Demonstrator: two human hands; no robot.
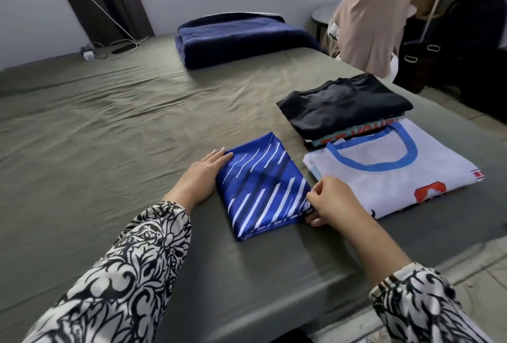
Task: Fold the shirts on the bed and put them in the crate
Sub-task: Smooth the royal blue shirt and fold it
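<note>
Left hand (204, 175) lay flat, fingers straight, against folded blue striped shirt (262, 185) at its 9 o'clock edge; right hand (333, 201) pinched its 3 o'clock edge.

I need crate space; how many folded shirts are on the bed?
4, maybe more hidden: a blue striped shirt under both hands, a white shirt beside it, and behind that a black shirt stacked on a printed shirt.
</note>
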